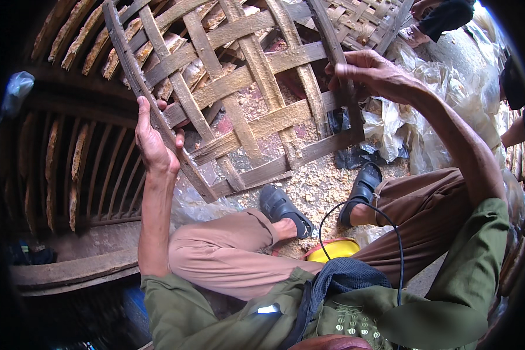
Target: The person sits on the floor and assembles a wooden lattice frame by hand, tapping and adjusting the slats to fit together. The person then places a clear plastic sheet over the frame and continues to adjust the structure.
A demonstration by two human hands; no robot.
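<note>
My two hands hold up a woven bamboo rack (261,67), a wide lattice of flat strips in a darker frame, tilted above the floor in front of me. My left hand (157,143) is closed round its left frame bar, with the thumb lying along the outer side. On the opposite bar, my right hand (382,76) is bent over the edge, its fingers partly hidden behind the frame. Pale residue coats many of the strips. Through the gaps show crumbs and parts of slabs behind the rack.
Slatted wooden shelving (93,169) with rough brown slabs stands at left. Another woven rack (361,23) lies at the far right, near another person's hand (414,35). Crumpled clear plastic (455,99) lies at right. Crumbs (309,181) cover the floor round my shoes; a yellow object (335,249) sits between my legs.
</note>
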